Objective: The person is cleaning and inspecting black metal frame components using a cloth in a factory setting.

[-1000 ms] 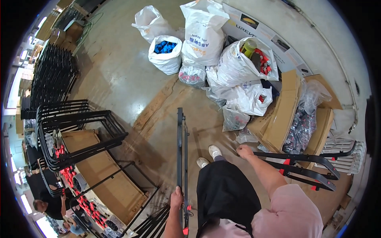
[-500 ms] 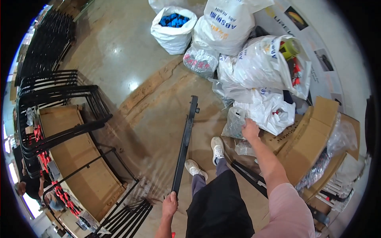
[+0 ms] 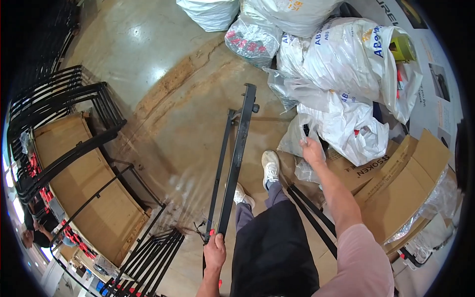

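Note:
My left hand (image 3: 215,251) grips the lower end of a long black metal frame (image 3: 240,153), closed around it near a small red piece. The frame slants upward, away from me; two parallel bars show, with a dark knob by the top. At the right, my right hand (image 3: 312,151) pinches the rim of a clear plastic bag (image 3: 293,136) on the floor. Something dark shows in the bag's mouth; I cannot make out what. Against the bag leans a crumpled white sack (image 3: 346,131).
Full white sacks (image 3: 341,54) are piled at the far right. A cardboard box (image 3: 410,183) stands at the right, near black bars (image 3: 311,213). To the left, black tubular frames (image 3: 64,104) surround a brown board (image 3: 79,163). Another person (image 3: 37,230) is at the far left.
The black frame has turned, so its second bar now shows beside the first. The bag's mouth is wider and a dark thing shows inside. My view has shifted toward me.

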### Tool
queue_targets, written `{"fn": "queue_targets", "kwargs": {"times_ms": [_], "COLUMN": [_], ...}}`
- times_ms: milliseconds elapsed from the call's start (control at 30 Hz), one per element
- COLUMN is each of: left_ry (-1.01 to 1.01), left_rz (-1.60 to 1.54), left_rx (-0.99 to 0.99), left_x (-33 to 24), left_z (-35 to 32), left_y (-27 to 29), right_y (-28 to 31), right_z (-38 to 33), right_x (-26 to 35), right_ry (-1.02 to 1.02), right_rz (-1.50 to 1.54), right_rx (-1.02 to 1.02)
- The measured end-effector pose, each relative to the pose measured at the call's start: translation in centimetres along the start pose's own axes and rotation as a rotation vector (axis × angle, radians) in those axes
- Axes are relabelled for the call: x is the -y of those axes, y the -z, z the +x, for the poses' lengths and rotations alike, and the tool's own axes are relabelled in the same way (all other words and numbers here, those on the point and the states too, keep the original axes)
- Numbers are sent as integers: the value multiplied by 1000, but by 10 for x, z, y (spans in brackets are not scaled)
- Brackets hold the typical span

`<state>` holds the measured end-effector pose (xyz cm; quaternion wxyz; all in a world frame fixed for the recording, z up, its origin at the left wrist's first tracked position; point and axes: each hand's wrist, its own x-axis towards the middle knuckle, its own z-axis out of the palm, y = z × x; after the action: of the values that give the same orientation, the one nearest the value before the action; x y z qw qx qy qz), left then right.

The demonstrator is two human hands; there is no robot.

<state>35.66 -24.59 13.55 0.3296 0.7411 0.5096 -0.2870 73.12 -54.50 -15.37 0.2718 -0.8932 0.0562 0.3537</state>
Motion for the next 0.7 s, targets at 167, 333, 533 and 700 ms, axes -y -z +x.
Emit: {"fn": "queue_targets", "kwargs": {"times_ms": [167,333,533,700], "left_ry": [-114,-227,-188,-134], "left_rz": [35,101,123,87], "left_rx": [-83,-205,-73,87], "left_x": [-19,12,19,-2], "left_z": [18,55,90,92], "left_y": [-26,-73,-158,-206], "right_y": [-10,-14,-23,-27], "right_z": [-31,-49,-50,-52], "right_x": [-35,-6,-1,-17], "right_ry": [-139,-114,-227,-333], "right_rz": [54,160,249,697], "right_rx": [-231,-252,-193,-204]}}
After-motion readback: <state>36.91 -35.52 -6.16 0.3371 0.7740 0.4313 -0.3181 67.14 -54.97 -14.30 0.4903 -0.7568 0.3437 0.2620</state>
